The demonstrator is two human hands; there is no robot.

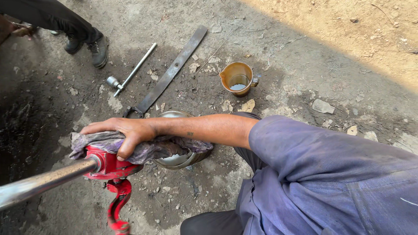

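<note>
Right hand (126,135) clamped down on a purple rag (143,148) over the red jack (111,167), steel handle (43,182) seated. Left hand out of view. Metal bowl (178,159) beneath, apparently with liquid; jug (237,78) part filled. Work looks midway.

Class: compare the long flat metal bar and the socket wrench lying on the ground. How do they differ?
The flat metal bar is wide, thin, dark and dull; the socket wrench is a slim round rod, bright and shiny. The bar is longer; the wrench is shorter, with a socket at its lower end. Both lie slanted the same way on the dirt ground, apart.
</note>
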